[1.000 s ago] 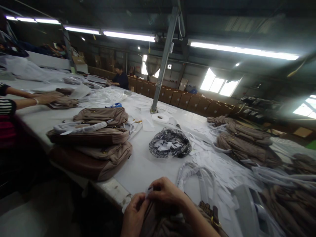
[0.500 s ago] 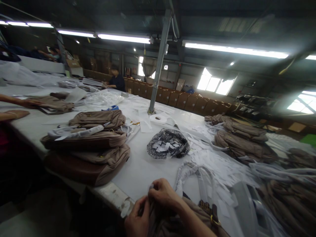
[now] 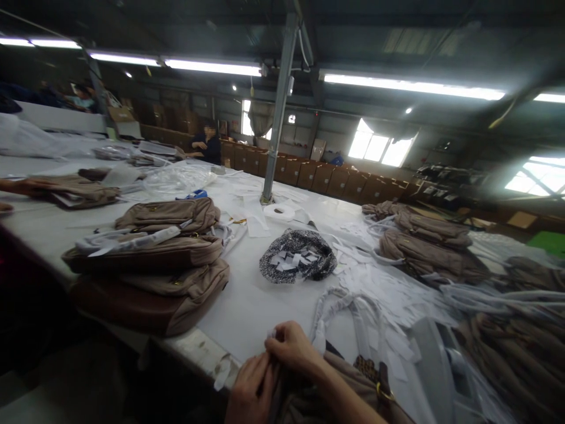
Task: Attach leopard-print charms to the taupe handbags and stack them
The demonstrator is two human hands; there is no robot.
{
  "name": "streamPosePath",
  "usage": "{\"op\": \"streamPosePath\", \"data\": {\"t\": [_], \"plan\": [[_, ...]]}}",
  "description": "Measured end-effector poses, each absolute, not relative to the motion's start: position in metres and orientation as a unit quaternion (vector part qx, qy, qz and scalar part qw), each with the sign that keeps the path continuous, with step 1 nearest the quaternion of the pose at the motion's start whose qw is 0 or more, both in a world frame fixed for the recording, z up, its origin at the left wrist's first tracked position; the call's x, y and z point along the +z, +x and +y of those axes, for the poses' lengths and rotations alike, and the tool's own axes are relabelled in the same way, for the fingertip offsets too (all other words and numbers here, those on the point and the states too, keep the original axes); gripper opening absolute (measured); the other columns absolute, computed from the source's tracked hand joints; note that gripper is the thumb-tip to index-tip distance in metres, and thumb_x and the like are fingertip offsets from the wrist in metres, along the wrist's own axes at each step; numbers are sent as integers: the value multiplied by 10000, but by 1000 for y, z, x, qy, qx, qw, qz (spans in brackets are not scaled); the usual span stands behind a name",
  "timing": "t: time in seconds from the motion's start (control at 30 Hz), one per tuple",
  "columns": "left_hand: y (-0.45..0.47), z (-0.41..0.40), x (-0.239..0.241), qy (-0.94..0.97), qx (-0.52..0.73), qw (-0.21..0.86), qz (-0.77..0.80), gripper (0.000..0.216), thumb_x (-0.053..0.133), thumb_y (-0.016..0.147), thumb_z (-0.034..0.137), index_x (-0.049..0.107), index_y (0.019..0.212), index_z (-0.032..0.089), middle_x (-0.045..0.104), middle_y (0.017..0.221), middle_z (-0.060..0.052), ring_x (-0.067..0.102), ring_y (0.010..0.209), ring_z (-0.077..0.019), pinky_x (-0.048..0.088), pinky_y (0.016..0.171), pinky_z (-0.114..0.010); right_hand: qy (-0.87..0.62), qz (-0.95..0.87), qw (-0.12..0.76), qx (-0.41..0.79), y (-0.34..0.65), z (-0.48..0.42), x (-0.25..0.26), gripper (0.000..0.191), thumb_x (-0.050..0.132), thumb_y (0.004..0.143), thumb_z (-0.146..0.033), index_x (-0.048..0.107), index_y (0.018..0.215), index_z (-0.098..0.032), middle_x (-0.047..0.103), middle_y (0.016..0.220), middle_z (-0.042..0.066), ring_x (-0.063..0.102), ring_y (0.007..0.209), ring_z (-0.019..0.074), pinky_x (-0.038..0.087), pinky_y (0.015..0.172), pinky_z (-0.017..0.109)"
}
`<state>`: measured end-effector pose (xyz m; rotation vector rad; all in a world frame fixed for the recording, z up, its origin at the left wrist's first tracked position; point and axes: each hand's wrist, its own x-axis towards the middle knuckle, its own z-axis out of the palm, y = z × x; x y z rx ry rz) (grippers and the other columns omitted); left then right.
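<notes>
A brown fabric handbag with wrapped whitish handles and a gold ring lies at the table's near edge, partly out of frame. My left hand is closed on the bag's edge, fingers bent. Just above it, my right hand pinches a small white piece at that same edge; it looks like paper, mostly hidden by the fingers. Beyond my hands sits a black-and-white speckled pouch holding small white paper pieces.
Stacked brown bags stand on the left, with more bags on the right. Loose white slips cover the table near a grey device. A metal post rises behind a tape roll. Another person's hand touches a bag at left.
My left hand's fingers have drawn up closer against my right hand. The view has turned slightly, and the co-worker's arms at left have shifted toward the frame's edge.
</notes>
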<state>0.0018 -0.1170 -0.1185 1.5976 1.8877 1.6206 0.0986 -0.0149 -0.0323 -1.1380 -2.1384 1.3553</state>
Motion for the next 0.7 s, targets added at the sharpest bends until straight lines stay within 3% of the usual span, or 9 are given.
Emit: {"op": "streamPosePath", "data": {"t": [0.1, 0.2, 0.53, 0.7], "plan": [[-1, -116, -105, 414, 559, 233, 679, 310, 542, 804, 442, 688, 974, 227, 747, 900, -49, 691, 865, -244, 565, 753, -318, -376, -758, 190, 498, 102, -16, -36, 148, 525, 680, -190, 591, 561, -132, 436, 481, -63, 373, 481, 73, 270, 462, 193], [-3, -115, -88, 407, 552, 317, 655, 338, 557, 779, 483, 683, 929, 208, 740, 883, -50, 680, 855, -238, 549, 754, -309, -356, -754, 201, 515, 106, -17, -40, 137, 525, 697, -190, 616, 612, -131, 476, 515, -59, 405, 502, 75, 302, 479, 183], [-3, -114, -84, 450, 517, 325, 652, 339, 517, 784, 510, 633, 818, 193, 693, 820, -51, 641, 826, -228, 512, 745, -299, -339, -727, 251, 542, 110, -21, -41, 140, 520, 719, -174, 639, 658, -131, 533, 567, -45, 453, 556, 88, 350, 540, 184], [-7, -113, -97, 464, 495, 397, 619, 336, 493, 809, 530, 572, 879, 212, 660, 776, 6, 628, 807, -205, 506, 724, -258, -356, -712, 257, 548, 111, -27, -41, 121, 548, 697, -175, 642, 630, -139, 490, 530, -60, 414, 518, 76, 314, 489, 180]]}}
